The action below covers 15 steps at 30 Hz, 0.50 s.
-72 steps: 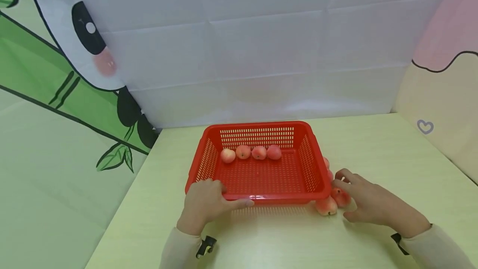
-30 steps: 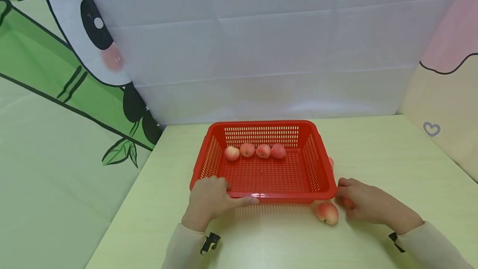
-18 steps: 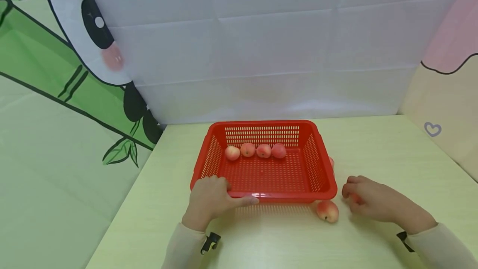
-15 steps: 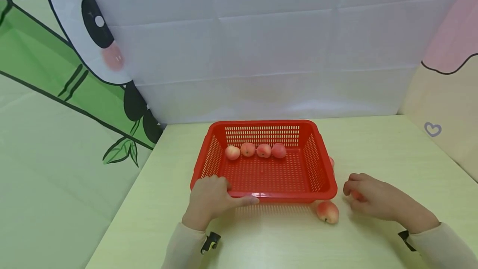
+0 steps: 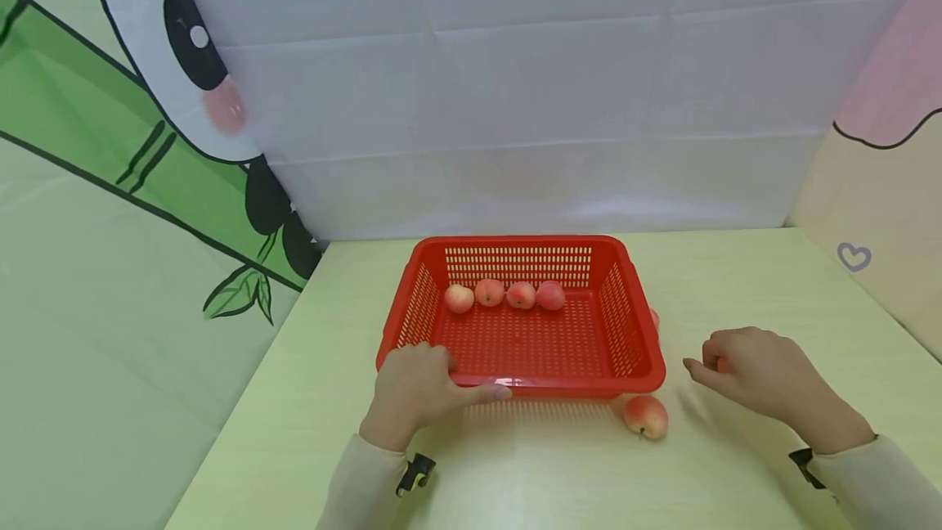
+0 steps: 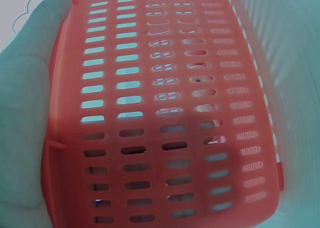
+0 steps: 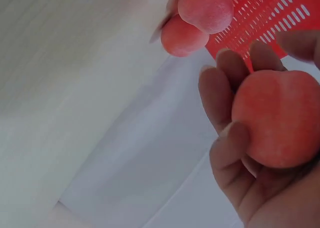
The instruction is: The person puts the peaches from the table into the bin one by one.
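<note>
My left hand (image 5: 412, 391) grips the near left rim of a red plastic basket (image 5: 581, 387), its thumb lying along the front edge. In the left wrist view that hand (image 6: 25, 112) lies beside the slotted basket wall (image 6: 165, 133). Off the basket's right side, my right hand (image 5: 758, 375) holds a red apple (image 7: 280, 118) in curled fingers, mostly hidden in the head view. Inside the basket, several small apples (image 5: 489, 293) form a row. One red and yellow apple (image 5: 646, 417) rests on the table by the near right corner.
Two more apples (image 7: 205, 10) sit against the basket's right side in the right wrist view; only an edge shows in the head view. A pale table (image 5: 515, 473) meets a white cloth backdrop (image 5: 515, 105) behind, with printed cloths at both sides.
My right hand has taken up an apple from beside the basket and moved right and slightly away from it, turning over. My left hand keeps its grip on the basket.
</note>
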{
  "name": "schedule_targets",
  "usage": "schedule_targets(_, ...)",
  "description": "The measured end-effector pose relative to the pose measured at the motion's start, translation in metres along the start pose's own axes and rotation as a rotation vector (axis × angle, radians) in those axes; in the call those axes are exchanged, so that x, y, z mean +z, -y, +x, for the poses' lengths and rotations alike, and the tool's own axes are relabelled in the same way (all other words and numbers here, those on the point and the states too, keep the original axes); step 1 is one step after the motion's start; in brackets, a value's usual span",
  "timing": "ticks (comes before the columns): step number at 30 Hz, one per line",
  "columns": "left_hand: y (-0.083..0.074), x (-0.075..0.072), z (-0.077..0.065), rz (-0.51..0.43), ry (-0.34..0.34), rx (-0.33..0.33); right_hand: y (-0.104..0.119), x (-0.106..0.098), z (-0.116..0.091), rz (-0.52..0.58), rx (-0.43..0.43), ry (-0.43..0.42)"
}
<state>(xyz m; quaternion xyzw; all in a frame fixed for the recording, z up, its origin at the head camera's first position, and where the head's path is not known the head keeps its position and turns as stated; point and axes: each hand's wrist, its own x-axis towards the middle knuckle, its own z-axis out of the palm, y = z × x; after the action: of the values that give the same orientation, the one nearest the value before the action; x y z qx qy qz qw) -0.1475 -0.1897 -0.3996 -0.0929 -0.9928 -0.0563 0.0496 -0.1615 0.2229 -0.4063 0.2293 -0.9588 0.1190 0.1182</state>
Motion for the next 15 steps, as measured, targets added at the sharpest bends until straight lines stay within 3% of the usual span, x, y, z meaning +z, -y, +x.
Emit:
schedule_targets(5,-0.001,0.000,0.000,-0.003,0.003,-0.004,0.003,-0.006,0.002,0.013,0.043,-0.083)
schedule_targets(11,-0.001,0.000,0.000,0.002,0.004,-0.005,0.009,-0.012,0.008,0.003,-0.046,-0.253)
schedule_targets(15,-0.001,0.000,0.000,0.003,0.004,-0.002,0.015,-0.017,0.013,0.002,-0.100,-0.303)
